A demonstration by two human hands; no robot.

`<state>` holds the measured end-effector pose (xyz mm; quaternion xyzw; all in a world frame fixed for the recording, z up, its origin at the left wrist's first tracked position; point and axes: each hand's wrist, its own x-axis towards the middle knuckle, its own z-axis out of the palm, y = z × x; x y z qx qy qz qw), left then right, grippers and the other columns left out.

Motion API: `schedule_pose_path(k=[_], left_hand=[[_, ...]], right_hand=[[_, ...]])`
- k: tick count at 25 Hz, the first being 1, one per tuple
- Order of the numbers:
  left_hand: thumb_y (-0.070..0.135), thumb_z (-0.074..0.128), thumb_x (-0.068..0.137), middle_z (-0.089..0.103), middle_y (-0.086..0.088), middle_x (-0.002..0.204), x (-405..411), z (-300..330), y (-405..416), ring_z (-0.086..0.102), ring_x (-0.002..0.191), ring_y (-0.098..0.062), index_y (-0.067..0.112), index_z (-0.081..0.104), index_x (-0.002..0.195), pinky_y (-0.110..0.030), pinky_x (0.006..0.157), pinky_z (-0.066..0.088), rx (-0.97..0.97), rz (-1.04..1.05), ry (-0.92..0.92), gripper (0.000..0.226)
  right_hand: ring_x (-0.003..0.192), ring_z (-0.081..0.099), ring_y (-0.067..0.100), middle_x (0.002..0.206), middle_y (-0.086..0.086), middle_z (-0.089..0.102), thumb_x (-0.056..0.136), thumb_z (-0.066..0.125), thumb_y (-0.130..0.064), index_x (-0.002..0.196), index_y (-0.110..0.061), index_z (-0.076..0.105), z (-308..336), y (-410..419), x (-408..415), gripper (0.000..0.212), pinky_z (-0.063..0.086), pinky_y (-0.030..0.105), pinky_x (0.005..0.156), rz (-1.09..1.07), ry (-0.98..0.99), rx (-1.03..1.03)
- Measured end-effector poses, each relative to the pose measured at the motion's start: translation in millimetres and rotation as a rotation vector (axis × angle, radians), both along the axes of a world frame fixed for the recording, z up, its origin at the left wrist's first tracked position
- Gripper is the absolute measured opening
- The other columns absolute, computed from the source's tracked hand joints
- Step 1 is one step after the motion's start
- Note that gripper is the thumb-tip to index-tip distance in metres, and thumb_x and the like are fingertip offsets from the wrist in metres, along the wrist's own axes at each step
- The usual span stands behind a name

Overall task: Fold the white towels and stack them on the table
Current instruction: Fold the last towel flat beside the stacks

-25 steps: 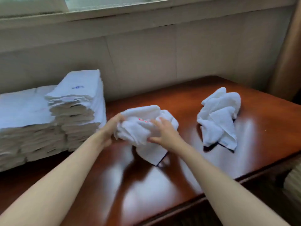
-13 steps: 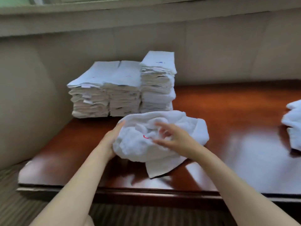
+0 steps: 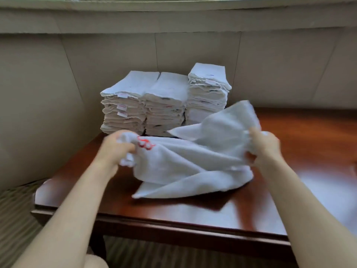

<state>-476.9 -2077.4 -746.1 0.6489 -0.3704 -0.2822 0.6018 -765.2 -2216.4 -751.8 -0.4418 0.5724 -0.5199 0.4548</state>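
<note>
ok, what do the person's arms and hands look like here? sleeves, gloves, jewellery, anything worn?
Nothing worn that shows. The left hand and right hand are bare: no gloves, and no rings or watch visible. Both forearms are bare from wrist to the frame edge, so no sleeve comes into view. The fingers are motion-blurred, so small details like nails cannot be made out.

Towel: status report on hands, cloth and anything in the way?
Left hand and right hand each grip an end of the towel. Towel unfolded, stretched above the table. Three folded stacks behind, apart from it.
</note>
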Motion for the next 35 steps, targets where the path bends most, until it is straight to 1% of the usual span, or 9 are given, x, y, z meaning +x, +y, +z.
schedule_pose_path(k=[2,7,12,15,19,25,28,30,35], left_hand=[[-0.014,0.047,0.062,0.066,-0.02,0.083,16,-8,-1,0.063,0.066,-0.027,0.014,0.069,0.074,-0.03,0.056,0.046,0.052,0.092,-0.077,0.037],[0.017,0.064,0.078,0.054,-0.008,0.115,-21,-16,-6,0.048,0.111,-0.03,0.022,0.059,0.116,-0.035,0.092,0.032,0.357,0.277,-1.279,0.038],[0.04,0.065,0.083,0.054,0.003,0.123,-86,-25,5,0.051,0.111,-0.018,0.019,0.05,0.124,-0.028,0.091,0.041,0.532,-0.621,-1.119,0.048],[0.01,0.051,0.084,0.059,-0.007,0.097,-78,-31,-7,0.056,0.1,-0.031,0.016,0.048,0.103,-0.036,0.081,0.046,0.4,-0.397,-1.164,0.021],[0.012,0.045,0.075,0.047,0.002,0.064,-64,0,-20,0.054,0.078,-0.031,0.017,0.043,0.079,-0.039,0.071,0.043,0.074,-0.049,-0.754,0.007],[0.023,0.064,0.073,0.062,0.007,0.088,-70,47,17,0.058,0.083,-0.016,0.026,0.06,0.087,-0.029,0.067,0.044,0.445,-0.638,-0.886,0.015],[0.007,0.053,0.078,0.056,-0.001,0.096,-74,47,21,0.054,0.095,-0.026,0.022,0.058,0.092,-0.032,0.069,0.036,0.308,-0.045,-1.405,0.02],[-0.002,0.051,0.072,0.053,-0.01,0.088,-76,50,23,0.05,0.085,-0.032,0.013,0.066,0.083,-0.033,0.067,0.027,0.05,0.309,-1.61,0.024],[0.006,0.06,0.082,0.062,-0.012,0.078,-92,79,44,0.06,0.076,-0.035,0.012,0.071,0.077,-0.034,0.062,0.038,0.023,0.408,-1.439,0.013]], right_hand=[[0.09,0.057,0.031,0.098,0.011,0.056,0.076,0.057,-0.032,0.093,-0.014,0.057,-6,3,-10,0.025,0.051,0.04,0.066,-0.177,-0.049,-0.041],[0.122,0.036,0.033,0.14,0.018,0.029,0.088,0.059,-0.026,0.135,-0.017,0.039,-19,20,5,0.052,0.039,0.046,0.094,-0.121,0.611,-0.325],[0.119,0.038,0.022,0.128,0.025,0.042,0.07,0.048,0.014,0.102,0.001,0.059,-31,18,8,0.036,0.035,0.029,0.099,0.103,0.687,-0.895],[0.135,0.029,0.036,0.14,0.013,0.043,0.077,0.039,-0.021,0.097,-0.014,0.068,-34,24,9,0.036,0.041,0.055,0.093,0.364,0.986,-0.853],[0.144,0.009,0.006,0.143,-0.024,0.029,0.069,0.063,-0.07,0.128,-0.04,0.05,-29,49,10,0.068,0.023,0.048,0.111,0.81,1.169,-0.413],[0.116,0.042,0.027,0.12,0.005,0.048,0.091,0.048,-0.027,0.111,-0.024,0.063,-20,51,-4,0.025,0.032,0.03,0.071,0.1,1.498,-0.294],[0.101,0.06,0.032,0.111,0.012,0.062,0.091,0.041,-0.018,0.114,-0.018,0.06,0,53,-12,0.03,0.04,0.028,0.07,0.067,1.043,-0.067],[0.068,0.068,0.027,0.084,0.013,0.069,0.091,0.041,-0.011,0.115,-0.012,0.058,12,60,-10,0.029,0.045,0.02,0.054,0.256,0.253,0.156],[0.068,0.061,0.01,0.079,-0.002,0.065,0.093,0.043,-0.008,0.096,-0.019,0.057,71,80,-13,0.018,0.051,0.02,0.059,0.037,-0.706,-0.253]])
